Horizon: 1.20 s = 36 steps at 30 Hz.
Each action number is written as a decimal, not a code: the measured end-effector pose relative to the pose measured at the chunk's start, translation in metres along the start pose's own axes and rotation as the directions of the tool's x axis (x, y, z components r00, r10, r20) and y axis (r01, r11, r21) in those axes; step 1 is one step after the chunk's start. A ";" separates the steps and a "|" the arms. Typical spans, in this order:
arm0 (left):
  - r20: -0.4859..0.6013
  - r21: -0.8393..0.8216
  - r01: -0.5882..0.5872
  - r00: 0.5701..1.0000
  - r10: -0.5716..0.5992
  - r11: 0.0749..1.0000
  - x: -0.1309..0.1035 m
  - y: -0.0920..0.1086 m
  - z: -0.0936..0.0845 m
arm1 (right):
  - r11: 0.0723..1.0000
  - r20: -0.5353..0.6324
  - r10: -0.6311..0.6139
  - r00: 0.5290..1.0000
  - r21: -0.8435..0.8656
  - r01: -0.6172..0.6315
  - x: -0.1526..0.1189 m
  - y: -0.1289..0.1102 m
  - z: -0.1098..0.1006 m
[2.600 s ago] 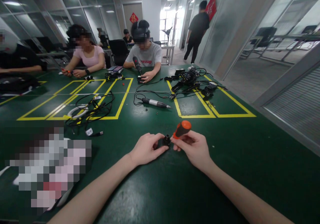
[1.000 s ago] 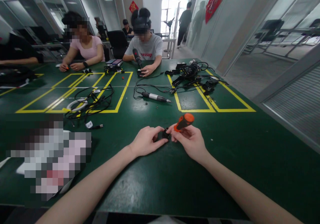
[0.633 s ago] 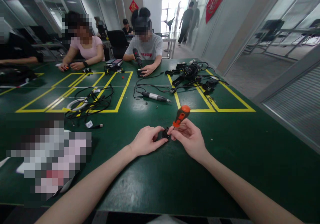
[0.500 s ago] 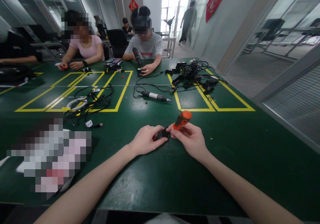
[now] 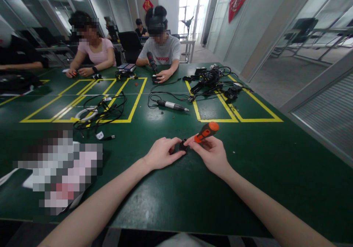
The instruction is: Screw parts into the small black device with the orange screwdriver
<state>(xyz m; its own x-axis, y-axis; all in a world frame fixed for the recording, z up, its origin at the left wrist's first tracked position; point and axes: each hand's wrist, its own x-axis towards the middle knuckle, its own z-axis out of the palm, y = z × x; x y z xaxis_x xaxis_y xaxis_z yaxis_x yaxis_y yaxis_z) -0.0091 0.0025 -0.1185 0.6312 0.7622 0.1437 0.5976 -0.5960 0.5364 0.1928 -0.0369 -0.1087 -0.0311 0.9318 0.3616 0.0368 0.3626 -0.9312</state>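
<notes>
1. Surface (image 5: 154, 203): green, yellow tape outlines.
2. Cable pile (image 5: 210, 78): black, tangled, far right on surface.
3. Left hand (image 5: 162, 153): narrow grip, thumb and fingers around black part (image 5: 183, 147).
4. Right hand (image 5: 213, 153): fingers closed on screwdriver (image 5: 206, 132).
5. Corded pen-shaped tool (image 5: 171, 105): lying beyond hands.
6. Screwdriver: orange and black handle up, tilted right; tip hidden by fingers.
7. Black part: small, at surface between hands, details too small to tell.

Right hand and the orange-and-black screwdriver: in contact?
Touching. The head view shows it: fingers of the right hand grip the screwdriver around the lower end of its handle.
</notes>
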 end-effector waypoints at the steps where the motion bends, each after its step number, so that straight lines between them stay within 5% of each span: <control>1: 0.000 0.000 -0.002 1.000 0.002 1.000 0.000 0.000 0.000 | 1.000 -0.002 -0.024 1.000 -0.020 0.024 0.001 -0.002 0.000; 18: 0.001 -0.005 -0.010 1.000 0.010 1.000 0.000 -0.002 0.001 | 0.988 0.115 0.052 0.992 0.136 -0.068 0.000 -0.002 0.002; 26: 0.001 0.017 -0.005 1.000 0.005 1.000 0.000 -0.002 0.001 | 0.999 0.093 0.001 0.996 0.042 -0.005 0.005 -0.010 0.000; 36: 0.007 0.008 0.002 1.000 -0.002 1.000 0.000 -0.001 0.000 | 0.983 0.095 0.049 0.994 0.169 -0.064 0.002 -0.003 0.004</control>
<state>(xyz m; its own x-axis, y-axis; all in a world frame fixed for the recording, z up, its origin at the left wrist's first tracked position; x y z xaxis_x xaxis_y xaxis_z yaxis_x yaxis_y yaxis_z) -0.0095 0.0025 -0.1192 0.6334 0.7617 0.1364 0.6031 -0.5964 0.5297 0.1889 -0.0366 -0.1052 -0.1241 0.9427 0.3097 -0.1310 0.2938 -0.9468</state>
